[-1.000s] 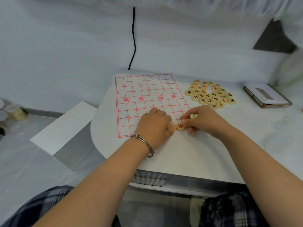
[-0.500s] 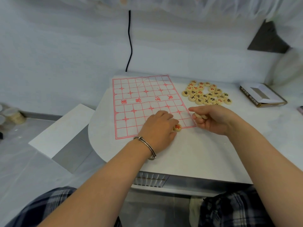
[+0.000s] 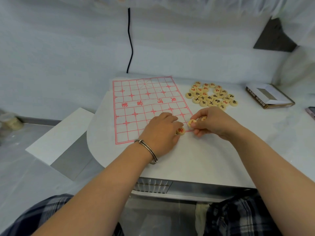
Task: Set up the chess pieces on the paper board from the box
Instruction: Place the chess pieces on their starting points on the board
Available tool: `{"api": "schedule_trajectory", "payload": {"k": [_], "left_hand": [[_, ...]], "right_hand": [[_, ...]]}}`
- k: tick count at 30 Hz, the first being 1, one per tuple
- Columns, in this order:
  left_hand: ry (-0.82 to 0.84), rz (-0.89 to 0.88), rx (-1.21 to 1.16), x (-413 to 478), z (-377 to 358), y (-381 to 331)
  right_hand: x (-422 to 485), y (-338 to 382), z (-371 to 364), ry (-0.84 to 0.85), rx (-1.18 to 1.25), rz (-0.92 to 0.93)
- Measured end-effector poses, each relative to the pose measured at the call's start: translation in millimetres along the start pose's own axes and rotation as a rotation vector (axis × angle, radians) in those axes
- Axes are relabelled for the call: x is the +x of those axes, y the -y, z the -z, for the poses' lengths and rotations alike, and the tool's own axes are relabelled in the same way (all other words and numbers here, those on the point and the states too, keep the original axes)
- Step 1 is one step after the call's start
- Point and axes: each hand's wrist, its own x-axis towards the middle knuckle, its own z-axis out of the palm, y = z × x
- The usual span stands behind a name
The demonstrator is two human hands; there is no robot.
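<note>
Since half a second ago the right hand [image 3: 216,123] has come back in from the side to the near right corner of the paper board [image 3: 144,106]. There it pinches a second piece [image 3: 193,123] between thumb and forefinger just above the corner. A third piece [image 3: 203,118] is tucked deeper in its curled fingers. The left hand [image 3: 162,132], with a metal bracelet [image 3: 148,150] on its wrist, lies knuckles-up over the board's near rows with its fingers curled. At its thumb side it holds a red-marked piece [image 3: 180,130] on the board's near edge line, just beside the right hand's piece. The pile of pieces [image 3: 211,96] lies on the table [image 3: 196,159] just right of the board. The box [image 3: 270,96] lies further right, apart from the pile.
</note>
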Motion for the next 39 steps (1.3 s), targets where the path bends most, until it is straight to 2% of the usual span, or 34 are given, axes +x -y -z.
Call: {"api": "schedule_trajectory", "payload": {"k": [11,16,19,21,23,24,29,39], "left_hand": [[0.006,-0.020,0.009,-1.9,-3.8,2.3],[0.004,-0.028,0.011,-2.5,-4.9,2.3],[-0.003,-0.032,0.005,-1.8,-6.0,1.8],[0.018,-0.046,-0.002,-1.4,-6.1,0.4],[0.053,-0.063,0.004,-1.1,-5.8,-1.0],[0.066,-0.070,0.013,-0.7,-6.1,-1.7],[0.086,-0.071,0.028,0.2,-8.8,-1.8],[0.081,-0.072,0.035,2.1,-9.1,-4.2]], "right_hand": [[2.6,-3.8,-5.1,0.022,-0.164,0.021],[-0.1,-1.8,-1.3,-0.108,-0.246,0.084],[3.9,-2.5,9.9,-0.162,0.081,0.007],[5.7,-1.9,15.3,-0.093,0.396,-0.133],[6.9,-2.8,19.0,-0.026,0.564,-0.203],[7.4,-4.1,21.3,-0.017,0.536,-0.197],[3.7,-9.3,23.0,-0.098,0.034,-0.023],[4.3,-12.6,13.8,-0.061,-0.195,0.009]]}}
